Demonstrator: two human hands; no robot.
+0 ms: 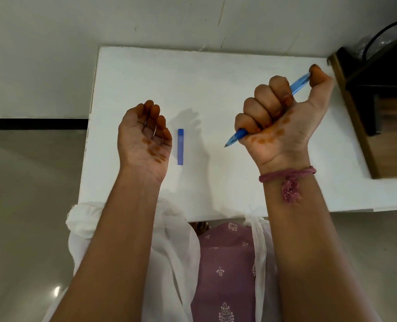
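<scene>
Left hand point(145, 135): palm up, fingers loosely curled, holding nothing; orange stain on fingertips and palm. Blue case point(180, 146): slim rectangular stick, translucent plastic, flat on matte white table point(192, 77), just beside left hand at its 3 o'clock, long axis 12-to-6. Blue pen point(238, 135): smooth translucent barrel, metal tip toward 8 o'clock. Right hand point(283, 119): fist clamped round pen, thumb capping its 2 o'clock end; frayed pink thread band point(288, 174) on wrist.
</scene>
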